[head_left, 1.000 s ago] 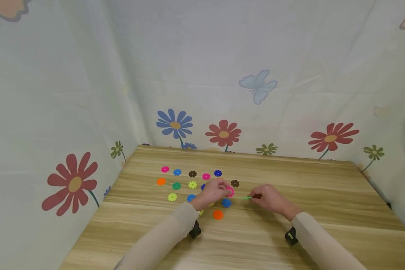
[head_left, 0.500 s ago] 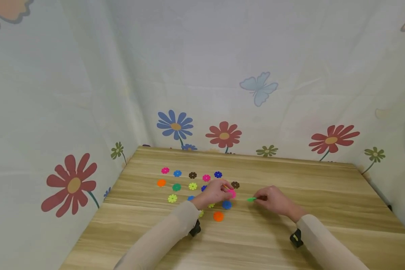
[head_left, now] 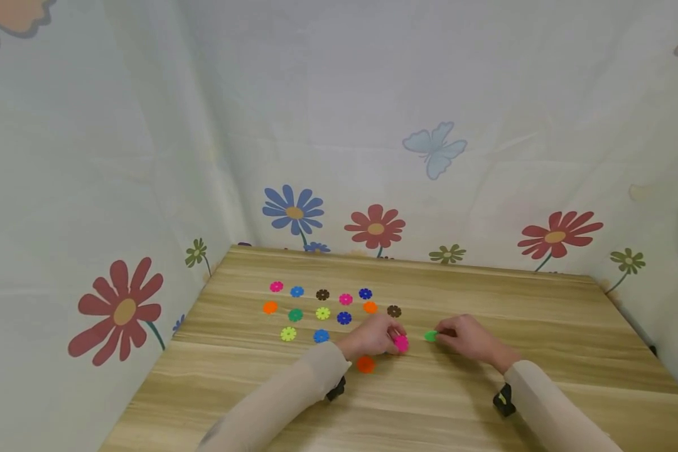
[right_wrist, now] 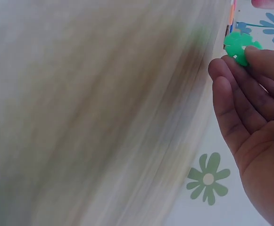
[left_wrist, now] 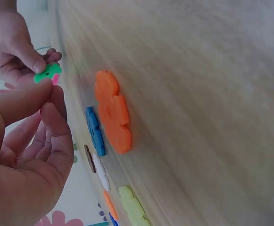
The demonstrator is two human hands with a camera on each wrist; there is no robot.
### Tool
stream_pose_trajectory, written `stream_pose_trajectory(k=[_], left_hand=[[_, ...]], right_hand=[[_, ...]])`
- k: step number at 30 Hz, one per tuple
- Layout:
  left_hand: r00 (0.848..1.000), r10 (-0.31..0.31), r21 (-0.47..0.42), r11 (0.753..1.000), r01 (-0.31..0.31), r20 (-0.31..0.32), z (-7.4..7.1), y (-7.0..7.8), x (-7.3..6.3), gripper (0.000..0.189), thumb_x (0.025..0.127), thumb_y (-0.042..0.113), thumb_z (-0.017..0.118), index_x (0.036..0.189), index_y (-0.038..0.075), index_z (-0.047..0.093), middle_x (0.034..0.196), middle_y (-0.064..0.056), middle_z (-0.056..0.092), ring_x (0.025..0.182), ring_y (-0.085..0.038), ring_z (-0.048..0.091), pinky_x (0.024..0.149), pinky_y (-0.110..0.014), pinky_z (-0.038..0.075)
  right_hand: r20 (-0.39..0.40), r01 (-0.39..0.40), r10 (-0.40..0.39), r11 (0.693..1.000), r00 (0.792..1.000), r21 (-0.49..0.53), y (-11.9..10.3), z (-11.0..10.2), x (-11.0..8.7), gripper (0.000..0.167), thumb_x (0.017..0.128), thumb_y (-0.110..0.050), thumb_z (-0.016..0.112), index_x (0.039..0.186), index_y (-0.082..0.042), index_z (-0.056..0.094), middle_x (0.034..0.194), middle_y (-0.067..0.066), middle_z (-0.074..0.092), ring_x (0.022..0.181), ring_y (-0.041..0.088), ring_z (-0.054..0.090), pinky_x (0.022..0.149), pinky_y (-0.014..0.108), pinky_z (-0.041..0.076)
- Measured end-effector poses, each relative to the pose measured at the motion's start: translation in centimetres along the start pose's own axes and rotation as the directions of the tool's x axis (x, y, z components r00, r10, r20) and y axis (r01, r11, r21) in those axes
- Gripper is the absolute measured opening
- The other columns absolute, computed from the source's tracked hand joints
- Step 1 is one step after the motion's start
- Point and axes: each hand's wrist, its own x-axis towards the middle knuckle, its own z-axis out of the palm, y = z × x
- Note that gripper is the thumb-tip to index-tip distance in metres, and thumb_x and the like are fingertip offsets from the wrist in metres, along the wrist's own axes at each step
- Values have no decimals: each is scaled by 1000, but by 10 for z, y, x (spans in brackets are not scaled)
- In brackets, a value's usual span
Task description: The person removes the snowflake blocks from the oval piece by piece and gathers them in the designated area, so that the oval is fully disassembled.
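Note:
My left hand (head_left: 373, 336) pinches a pink flower-shaped disc (head_left: 401, 343) between thumb and fingers, above the wooden table. In the left wrist view, its thumb and fingertips hide most of that disc. To the right, my right hand (head_left: 469, 338) pinches a green flower-shaped disc (head_left: 431, 336) by its edge. Notches show around the rim of the green disc (right_wrist: 240, 47) in the right wrist view. The two discs face each other with a small gap in the head view. An orange disc (head_left: 365, 364) lies on the table just below my left hand.
Several flat flower discs lie spread to the left, among them a dark green disc (head_left: 295, 315), a brown disc (head_left: 393, 311) and a yellow-green disc (head_left: 288, 334). The wooden table (head_left: 542, 326) ends at a flower-printed curtain (head_left: 339, 125) behind and at the sides.
My left hand has moved right and toward me with the pink disc, uncovering an orange and a dark blue disc. My right hand has shifted slightly right, and the green disc has turned to show its face.

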Motion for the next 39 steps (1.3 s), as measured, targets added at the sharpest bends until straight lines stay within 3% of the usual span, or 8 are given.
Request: stream_pose_trajectory(k=[10, 20, 33, 39], left_hand=[[998, 40, 185, 982, -47, 37, 4, 4, 6, 28, 75, -3, 77, 101, 4, 70, 80, 0, 64, 71, -6, 56, 63, -18, 48], [995, 57, 411, 908, -84, 78, 6, 8, 8, 24, 78, 10, 78, 101, 9, 71, 81, 3, 64, 72, -5, 55, 67, -17, 46], [994, 74, 466, 879, -105, 85, 3, 5, 14, 23, 78, 15, 79, 99, 11, 71, 80, 5, 63, 71, -5, 53, 66, -17, 45], [994, 71, 461, 882, -101, 83, 4, 0, 17, 22, 78, 15, 79, 98, 10, 71, 80, 5, 62, 72, -6, 53, 67, -18, 45]], right_hand=[[20, -54, 53, 998, 998, 19, 11, 0, 7, 9, 88, -9, 66, 97, -8, 70, 83, -6, 67, 72, 3, 58, 63, 23, 49], [40, -59, 57, 997, 998, 44, 18, 1, 16, 21, 86, -3, 65, 107, -3, 66, 79, -3, 65, 71, 7, 58, 63, 25, 47], [50, -111, 106, 987, 993, 115, 25, 1, 22, 19, 85, -7, 68, 104, -3, 69, 84, -1, 67, 76, 10, 60, 64, 26, 49], [62, -136, 129, 982, 990, 129, 28, 3, 22, 20, 86, -10, 68, 105, -3, 68, 83, -2, 66, 75, 10, 58, 63, 25, 48]])
